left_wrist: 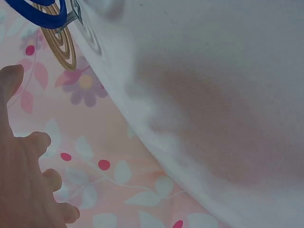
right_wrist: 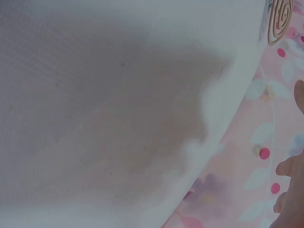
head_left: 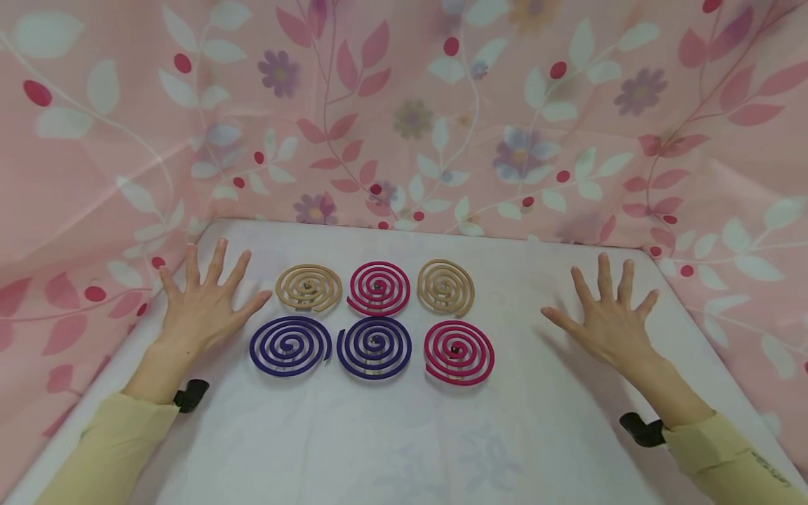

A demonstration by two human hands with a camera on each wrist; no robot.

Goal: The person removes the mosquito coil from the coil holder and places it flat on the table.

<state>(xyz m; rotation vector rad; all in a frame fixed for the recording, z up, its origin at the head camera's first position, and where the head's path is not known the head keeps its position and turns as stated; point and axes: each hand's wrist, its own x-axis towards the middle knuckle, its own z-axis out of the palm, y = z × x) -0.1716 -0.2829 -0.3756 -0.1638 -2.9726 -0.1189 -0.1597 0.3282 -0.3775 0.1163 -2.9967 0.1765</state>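
Mosquito coils on small metal stands form two rows on the white table. At the back are a tan coil (head_left: 308, 286), a magenta coil (head_left: 379, 287) and a second tan coil (head_left: 445, 285). Two dark blue coils (head_left: 289, 346) (head_left: 375, 342) and another magenta coil (head_left: 457, 349) make up the front row. My left hand (head_left: 200, 312), fingers spread, is to the left of the rows, nearest the left blue and tan coils. Well to the right of them, my right hand (head_left: 611, 324) also has its fingers spread. Both hands hold nothing, with shadows on the cloth below.
A white cloth (head_left: 353, 449) covers the table. Pink floral fabric (head_left: 404, 105) rises behind it and along both sides. Each wrist carries a black device (head_left: 191, 395). A metal stand (left_wrist: 71, 18) shows under the coils in the left wrist view.
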